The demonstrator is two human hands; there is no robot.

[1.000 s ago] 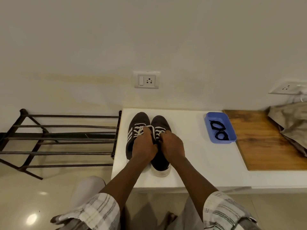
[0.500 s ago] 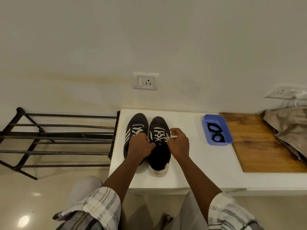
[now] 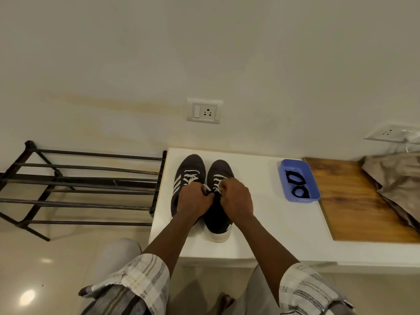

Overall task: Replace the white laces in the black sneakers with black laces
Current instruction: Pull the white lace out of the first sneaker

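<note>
Both hands, left hand (image 3: 195,200) and right hand (image 3: 236,197), are pinching white laces (image 3: 217,180) on the right sneaker (image 3: 218,201), whose long axis is pointing away from the person.

We see two black sneakers (image 3: 204,189) with white laces (image 3: 190,177), the left one bearing white side stripes, both with off-white soles. They stand on a white bench (image 3: 268,223). The tray (image 3: 313,189) is blue and holds black laces (image 3: 296,185). Beside it lies a brown wood-grain board (image 3: 354,201) with beige cloth (image 3: 395,178). The rack (image 3: 79,183) is black, our sleeves (image 3: 141,280) white with grey plaid.
</note>
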